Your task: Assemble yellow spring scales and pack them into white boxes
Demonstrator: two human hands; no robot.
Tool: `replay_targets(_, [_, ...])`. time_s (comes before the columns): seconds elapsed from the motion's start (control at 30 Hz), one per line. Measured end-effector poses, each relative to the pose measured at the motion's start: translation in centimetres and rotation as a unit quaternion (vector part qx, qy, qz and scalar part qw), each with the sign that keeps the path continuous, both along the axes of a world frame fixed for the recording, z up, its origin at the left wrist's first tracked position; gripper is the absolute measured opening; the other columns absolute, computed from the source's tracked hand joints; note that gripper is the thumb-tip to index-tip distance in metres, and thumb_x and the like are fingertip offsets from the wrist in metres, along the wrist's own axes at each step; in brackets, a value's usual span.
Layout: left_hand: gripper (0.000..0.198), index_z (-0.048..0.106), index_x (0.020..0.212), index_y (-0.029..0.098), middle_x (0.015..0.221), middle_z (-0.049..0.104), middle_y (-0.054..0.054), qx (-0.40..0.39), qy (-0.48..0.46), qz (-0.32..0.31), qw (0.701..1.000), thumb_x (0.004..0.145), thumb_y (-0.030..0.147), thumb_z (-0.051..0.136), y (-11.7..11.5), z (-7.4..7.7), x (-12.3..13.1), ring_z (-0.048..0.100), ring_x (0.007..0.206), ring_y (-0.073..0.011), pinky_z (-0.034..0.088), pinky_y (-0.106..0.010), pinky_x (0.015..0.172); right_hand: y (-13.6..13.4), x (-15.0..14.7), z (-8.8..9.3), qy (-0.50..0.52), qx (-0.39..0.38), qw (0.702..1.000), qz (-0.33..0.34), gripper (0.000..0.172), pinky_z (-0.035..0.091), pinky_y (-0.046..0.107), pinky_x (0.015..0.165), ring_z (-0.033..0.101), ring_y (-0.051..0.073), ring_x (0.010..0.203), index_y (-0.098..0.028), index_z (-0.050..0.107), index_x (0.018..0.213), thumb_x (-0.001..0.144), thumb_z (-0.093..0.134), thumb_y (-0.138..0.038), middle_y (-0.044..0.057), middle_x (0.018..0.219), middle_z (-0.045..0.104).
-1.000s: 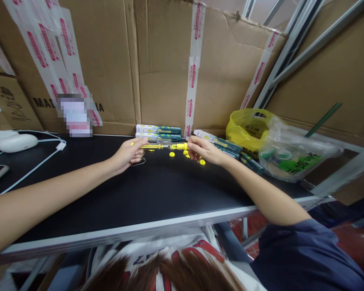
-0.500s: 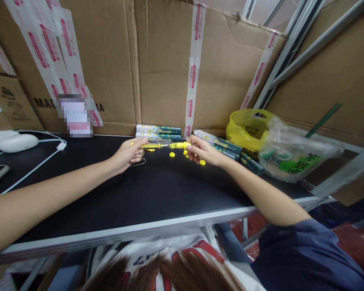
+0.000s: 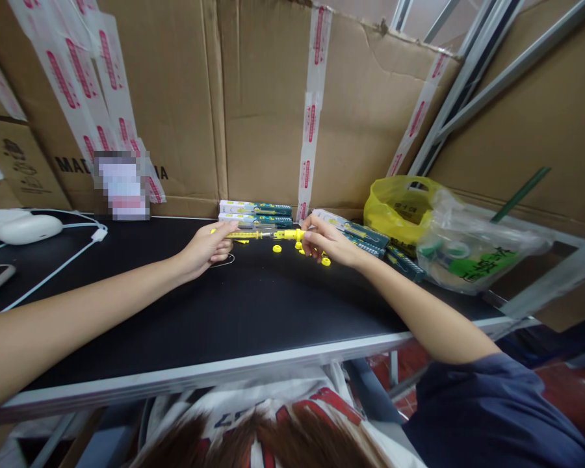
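Head view shows both hands grasping one slim yellow tool (image 3: 255,235): the left hand (image 3: 210,249) closes round its left end, and the right hand (image 3: 329,243) pinches its right end with the fingertips. Held roughly level, the tool spans the gap between them above the black bench (image 3: 273,312). Small yellow parts (image 3: 277,248) lie on the bench near the right hand. Flat boxes (image 3: 256,220) are stacked just behind the tool. Farther right, a yellow bag (image 3: 397,201) stands beside a clear bag (image 3: 478,260).
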State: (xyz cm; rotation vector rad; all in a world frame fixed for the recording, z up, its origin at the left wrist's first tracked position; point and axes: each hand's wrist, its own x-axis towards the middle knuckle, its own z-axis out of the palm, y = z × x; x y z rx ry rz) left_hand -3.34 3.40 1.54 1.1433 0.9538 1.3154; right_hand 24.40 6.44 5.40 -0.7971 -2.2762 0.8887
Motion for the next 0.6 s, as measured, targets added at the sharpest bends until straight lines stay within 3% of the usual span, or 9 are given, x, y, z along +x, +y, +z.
replay_targets(0.23, [0.026,0.051,0.083,0.017,0.047,0.027,0.012,0.004,0.001,-0.005,1.0,0.079,0.035,0.069,0.15,-0.14,-0.11,0.02,0.033,-0.0003,0.015,-0.01,0.031,0.26,-0.13,-0.37,-0.024,0.028,0.999,-0.025,0.044,0.043,0.019,0.038,0.05,0.008,0.042,-0.019,0.044,0.074,0.097,0.029,-0.053,-0.001,0.058,0.055])
replay_targets(0.43, [0.023,0.053,0.085,0.016,0.047,0.027,0.012,0.003,0.001,0.003,1.0,0.081,0.034,0.068,-0.06,0.03,0.06,0.021,0.033,-0.0006,0.015,-0.01,0.031,-0.22,-0.06,0.15,-0.001,-0.008,1.0,-0.01,0.017,0.042,0.017,0.038,0.051,0.009,0.046,-0.023,0.037,0.091,0.095,0.042,-0.039,-0.005,0.061,0.057])
replay_targets(0.6, [0.025,0.052,0.081,0.017,0.047,0.027,0.012,0.004,0.001,-0.008,1.0,0.079,0.036,0.069,0.07,-0.12,-0.02,0.021,0.033,-0.0007,0.016,-0.011,0.03,-0.54,-0.26,0.18,-0.009,-0.017,1.0,-0.001,0.015,0.042,0.016,0.038,0.05,0.008,0.044,-0.021,0.037,0.088,0.093,0.044,-0.034,-0.006,0.06,0.057])
